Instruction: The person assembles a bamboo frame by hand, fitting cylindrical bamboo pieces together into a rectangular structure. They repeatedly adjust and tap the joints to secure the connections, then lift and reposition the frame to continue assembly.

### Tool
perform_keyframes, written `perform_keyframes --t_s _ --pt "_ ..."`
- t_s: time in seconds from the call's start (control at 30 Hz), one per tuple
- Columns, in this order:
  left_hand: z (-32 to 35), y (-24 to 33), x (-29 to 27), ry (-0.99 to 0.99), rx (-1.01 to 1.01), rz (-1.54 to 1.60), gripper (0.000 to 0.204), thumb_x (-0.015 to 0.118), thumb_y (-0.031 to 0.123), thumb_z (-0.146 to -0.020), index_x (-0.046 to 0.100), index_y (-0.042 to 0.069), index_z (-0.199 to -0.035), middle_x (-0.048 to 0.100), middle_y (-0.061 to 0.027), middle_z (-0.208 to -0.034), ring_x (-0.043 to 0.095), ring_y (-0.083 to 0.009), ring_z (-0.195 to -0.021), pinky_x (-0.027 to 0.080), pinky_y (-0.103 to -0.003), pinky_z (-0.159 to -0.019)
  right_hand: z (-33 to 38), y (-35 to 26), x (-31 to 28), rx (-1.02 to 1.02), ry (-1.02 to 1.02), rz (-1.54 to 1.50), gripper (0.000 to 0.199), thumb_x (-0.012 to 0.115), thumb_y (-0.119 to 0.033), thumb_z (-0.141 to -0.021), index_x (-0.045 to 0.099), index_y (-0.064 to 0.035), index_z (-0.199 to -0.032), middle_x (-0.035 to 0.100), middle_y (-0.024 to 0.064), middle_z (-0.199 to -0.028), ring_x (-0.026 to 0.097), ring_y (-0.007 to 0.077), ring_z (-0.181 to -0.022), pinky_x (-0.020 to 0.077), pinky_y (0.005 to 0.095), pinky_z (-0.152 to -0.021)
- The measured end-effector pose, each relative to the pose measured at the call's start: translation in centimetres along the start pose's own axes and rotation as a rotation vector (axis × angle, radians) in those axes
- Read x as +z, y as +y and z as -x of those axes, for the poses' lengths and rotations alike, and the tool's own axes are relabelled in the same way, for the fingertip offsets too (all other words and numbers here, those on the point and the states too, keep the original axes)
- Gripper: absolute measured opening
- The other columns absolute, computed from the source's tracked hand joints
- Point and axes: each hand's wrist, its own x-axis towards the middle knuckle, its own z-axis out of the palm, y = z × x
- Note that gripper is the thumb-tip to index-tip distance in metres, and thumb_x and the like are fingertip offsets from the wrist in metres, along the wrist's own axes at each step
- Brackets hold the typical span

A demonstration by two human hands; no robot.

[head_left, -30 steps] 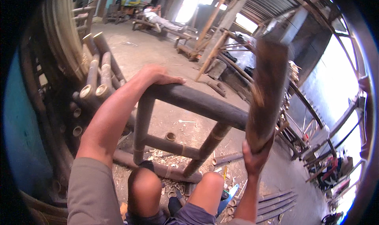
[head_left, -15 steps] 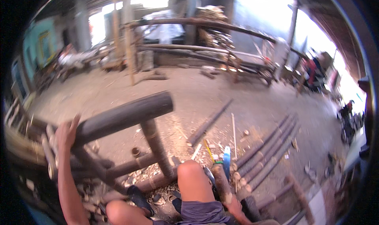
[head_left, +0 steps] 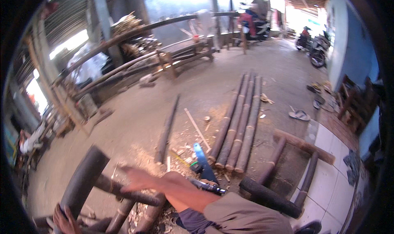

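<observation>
A concrete floor [head_left: 135,123] strewn with shavings stretches out in front of me in an open workshop, with parked motorbikes [head_left: 314,49] at the far end and a blue wall [head_left: 349,41] on the right. A row of long bamboo poles [head_left: 238,127] lies side by side on the floor ahead, and a single dark pole [head_left: 166,131] lies apart to their left. A blue handsaw [head_left: 203,162] rests on the floor just beyond my arm. My right hand [head_left: 137,180] reaches across my body to the left, blurred, its fingers [head_left: 125,169] stretched out flat and spread, holding nothing; it hovers just over a thin rung [head_left: 131,193] of the dark bamboo frame [head_left: 84,180], and I cannot tell whether it touches. My left hand [head_left: 65,221] sits at the bottom edge, low on the frame's thick rail, fingers curled near it; whether they actually grip it I cannot tell. More thick bamboo pieces [head_left: 269,197] lie to my right beside the tiled strip [head_left: 332,180].
</observation>
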Motion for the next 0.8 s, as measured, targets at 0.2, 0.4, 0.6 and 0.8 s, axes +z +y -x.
perform_keyframes --t_s 0.2,0.4,0.6,0.8 --pt "8.1 4.5 -3.6 0.333 -0.42 0.864 0.037 0.061 0.028 -0.102 0.069 -0.006 -0.115 0.068 -0.0219 -0.116 0.064 -0.0346 -0.106 0.051 -0.046 -0.096 -2.4 1.3 8.9 0.056 -0.163 -0.69 0.073 0.083 -0.024 -0.077 0.045 -0.0035 -0.136 0.065 0.0246 -0.118 0.064 0.0308 -0.113 0.0496 0.0424 -0.093" --pt "7.8 6.9 -1.1 0.095 -1.066 1.475 0.074 0.042 0.067 -0.099 0.026 0.022 -0.156 0.045 -0.0111 -0.154 0.046 -0.029 -0.139 0.03 -0.053 -0.115 -3.7 5.1 13.9 0.004 -0.064 -0.765 0.113 0.092 -0.029 -0.073 0.025 0.0003 -0.159 0.061 0.0182 -0.138 0.056 0.0268 -0.128 0.0444 0.0398 -0.111" --pt "6.3 9.1 -2.9 0.135 -0.932 1.924 0.065 0.054 0.056 -0.101 0.045 0.016 -0.151 0.052 -0.0088 -0.15 0.052 -0.0294 -0.136 0.043 -0.05 -0.113 -0.1 2.5 9.6 -0.18 0.087 -0.744 0.064 0.087 -0.016 -0.078 0.052 -0.0055 -0.13 0.068 0.0086 -0.117 0.066 0.019 -0.108 0.054 0.0378 -0.096" --pt "2.1 12.7 -3.4 0.162 -0.672 1.957 0.066 0.06 0.056 -0.099 0.049 0.012 -0.147 0.058 -0.0112 -0.142 0.056 -0.0289 -0.128 0.044 -0.05 -0.111 1.4 1.2 2.9 -0.101 0.278 -0.558 0.05 0.087 -0.023 -0.08 0.064 -0.0055 -0.12 0.071 0.0046 -0.103 0.066 0.0154 -0.092 0.0548 0.0329 -0.081"
